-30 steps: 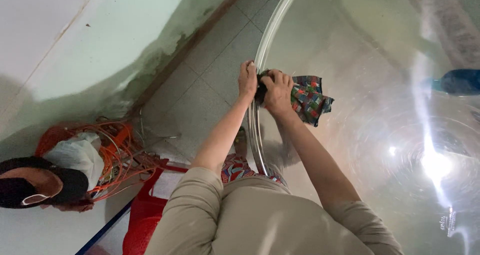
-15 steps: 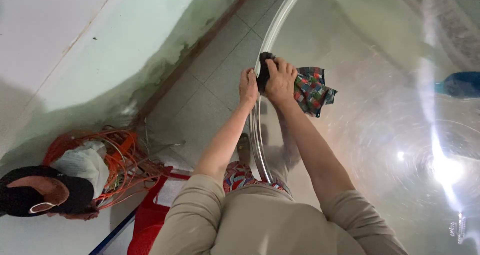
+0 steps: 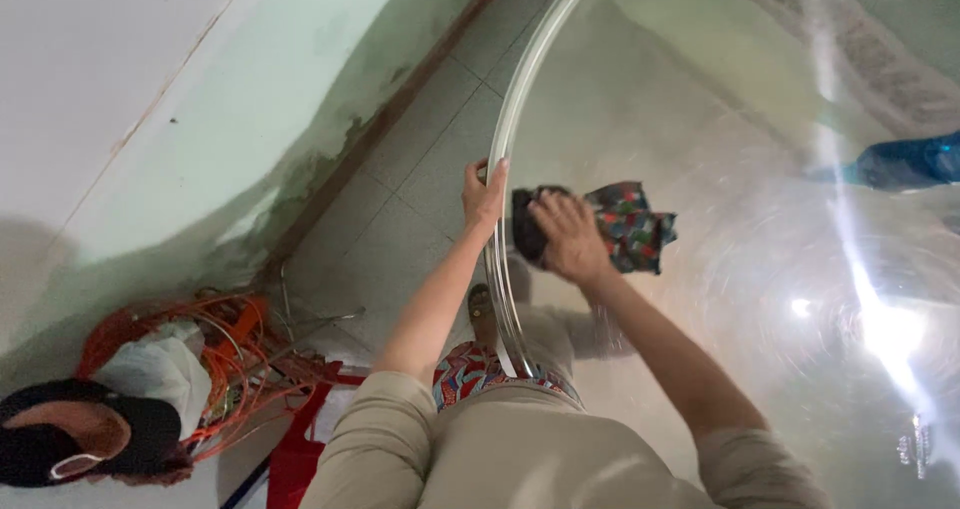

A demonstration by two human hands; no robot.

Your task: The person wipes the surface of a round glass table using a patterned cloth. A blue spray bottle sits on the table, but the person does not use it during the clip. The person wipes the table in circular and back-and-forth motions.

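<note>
A large round sheet of clear glass (image 3: 760, 149) with a polished rim lies in front of me. My left hand (image 3: 483, 194) grips the rim on its left side. Just right of it my right hand (image 3: 566, 234) presses a multicoloured patterned cloth (image 3: 630, 227) flat on the glass, a little inside the edge. The cloth's dark end sticks out to the left of my fingers, its bright part to the right.
A grey tiled floor (image 3: 400, 219) meets a pale green stained wall (image 3: 250, 109) on the left. Lower left sit a tangle of orange cable with a white bag (image 3: 200, 349), a black cap (image 3: 90, 439) and a red plastic basket (image 3: 295, 449). A blue object (image 3: 900, 164) shows through the glass at right.
My right hand has slid the cloth down and inward from the rim onto the glass face. My left hand has shifted slightly up the rim.
</note>
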